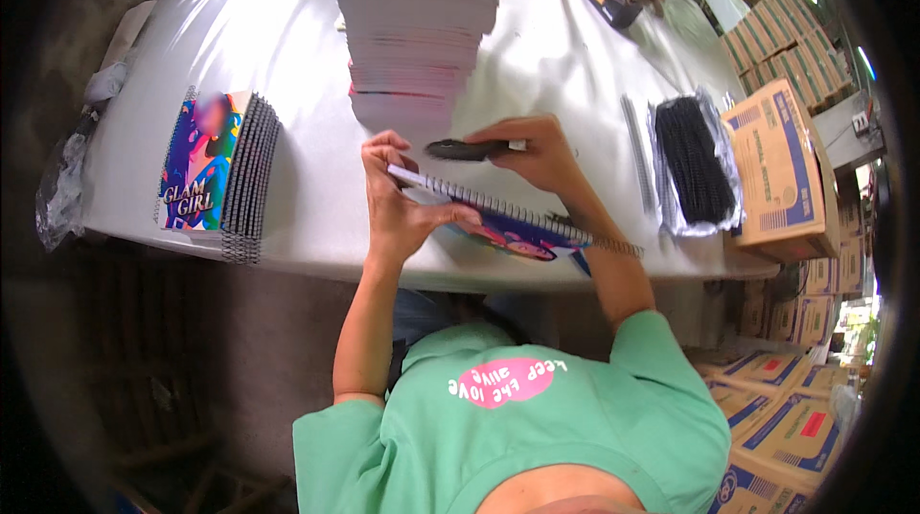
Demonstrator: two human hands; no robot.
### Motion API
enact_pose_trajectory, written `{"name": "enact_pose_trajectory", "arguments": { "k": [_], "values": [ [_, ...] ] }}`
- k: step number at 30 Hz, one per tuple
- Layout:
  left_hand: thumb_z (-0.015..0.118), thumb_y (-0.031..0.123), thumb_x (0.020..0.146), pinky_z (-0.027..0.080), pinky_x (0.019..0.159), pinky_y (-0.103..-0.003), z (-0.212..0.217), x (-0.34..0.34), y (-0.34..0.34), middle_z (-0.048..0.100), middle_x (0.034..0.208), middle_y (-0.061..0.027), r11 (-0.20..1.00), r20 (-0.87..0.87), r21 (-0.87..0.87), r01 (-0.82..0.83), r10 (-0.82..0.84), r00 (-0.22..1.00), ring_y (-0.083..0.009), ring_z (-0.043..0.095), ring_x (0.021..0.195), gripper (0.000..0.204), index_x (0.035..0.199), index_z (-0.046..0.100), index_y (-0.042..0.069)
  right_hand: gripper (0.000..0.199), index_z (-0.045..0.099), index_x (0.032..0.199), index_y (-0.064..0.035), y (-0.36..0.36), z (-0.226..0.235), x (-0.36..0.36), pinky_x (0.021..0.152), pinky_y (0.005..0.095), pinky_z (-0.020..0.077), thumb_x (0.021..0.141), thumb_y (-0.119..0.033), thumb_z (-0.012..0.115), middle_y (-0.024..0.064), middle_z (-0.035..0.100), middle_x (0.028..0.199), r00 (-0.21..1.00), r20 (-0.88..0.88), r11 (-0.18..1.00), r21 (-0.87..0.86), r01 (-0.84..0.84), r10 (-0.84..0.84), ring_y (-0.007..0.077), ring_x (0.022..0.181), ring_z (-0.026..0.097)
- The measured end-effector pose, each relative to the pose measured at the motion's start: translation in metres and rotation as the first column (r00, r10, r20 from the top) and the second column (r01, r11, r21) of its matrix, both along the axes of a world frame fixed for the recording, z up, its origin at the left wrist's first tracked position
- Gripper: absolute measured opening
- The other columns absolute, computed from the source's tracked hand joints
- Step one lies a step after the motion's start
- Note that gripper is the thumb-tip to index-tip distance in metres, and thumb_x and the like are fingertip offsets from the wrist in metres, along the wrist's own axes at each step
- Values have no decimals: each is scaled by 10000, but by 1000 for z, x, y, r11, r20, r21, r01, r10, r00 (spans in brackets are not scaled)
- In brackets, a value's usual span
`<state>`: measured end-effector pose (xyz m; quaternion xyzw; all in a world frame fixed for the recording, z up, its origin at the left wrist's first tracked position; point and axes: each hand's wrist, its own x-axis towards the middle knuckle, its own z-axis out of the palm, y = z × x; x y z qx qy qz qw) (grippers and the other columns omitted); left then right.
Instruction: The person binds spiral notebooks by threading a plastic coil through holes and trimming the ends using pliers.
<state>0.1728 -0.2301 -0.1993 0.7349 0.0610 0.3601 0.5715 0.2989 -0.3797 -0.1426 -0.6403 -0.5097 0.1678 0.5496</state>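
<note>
"Looking down from the head view, the only one, what do the hands have?"

"The left hand point(393, 196) is clamped on the left end of a dark-blue spiral notebook with a colourful printed cover point(522, 234), thumb across that cover. The right hand point(539, 152) is wrapped around a slim black tool point(467, 149), its tip near the left fingers. The hands are apart, the notebook tilted between them, by the near edge of the white-covered table point(316, 179)."

"How far along does it seem?"

"Partway, I'd judge: a thin dark coil point(508, 205) runs along the notebook's edge, but a loose tail juts past its right end, across the right forearm."

"And elsewhere?"

"At left, a pile of multicoloured notebooks with black coils point(213, 169) looks threaded, though coil ends stick out on its near side. The tall stack of white-edged paper blocks point(412, 25) shows no coils, so plenty appears left. Spare black coils in clear plastic point(692, 159) lie at right, beside a brown cardboard carton point(771, 169)."

"What can't you make out?"

"The tool's tip is too indistinct to read. The stack's top is cut off above, and the notebook's far face is hidden."
</note>
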Motion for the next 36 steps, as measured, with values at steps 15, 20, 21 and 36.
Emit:
{"name": "enact_pose_trajectory", "arguments": {
  "k": [15, 20, 21, 36],
  "values": [
    [837, 227, 624, 353, 894, -285, -5, -1, -4, 322, 1049, -72, 990, 98, -116, 83, -71, 993, -170, 379, 1003, 604, 920, 338, 60, 320, 704, 955, -120, -8, -35, 11, 723, 355, 493, 668, -29, 595, 110, 673, 859, 843, 527, 858, -382, 344, -103, 279, 772, 641],
    [713, 88, 792, 402, 686, -208, 1, -16, -2, 527, 805, -8, 878, 112, -455, 147, -107, 988, -77, 489, 747, 190, 806, 538, 13, 574, 418, 1338, -169, -110, -65, 9, 986, 609, 271, 809, -299, 598, 131, 461, 1312, 539, 771, 391, -406, 826, -339, 300, 1230, 420],
    [694, 61, 813, 399, 617, -185, 2, -15, -4, 561, 713, 23, 867, 162, -484, 119, -45, 986, -51, 488, 640, 112, 771, 606, 7, 610, 371, 1368, -165, -119, -59, -16, 985, 633, 253, 824, -335, 588, 136, 413, 1350, 580, 716, 361, -461, 811, -389, 313, 1262, 378],
    [692, -21, 756, 400, 563, -213, 38, -14, -51, 531, 723, -16, 939, 263, 222, -264, 203, 943, -89, 471, 644, 288, 1039, 679, 33, 366, 643, 1148, -148, -68, 43, -125, 881, 369, 367, 788, -212, 667, 102, 555, 1095, 570, 582, 716, 31, 697, -580, 269, 995, 493]
  ]
}}
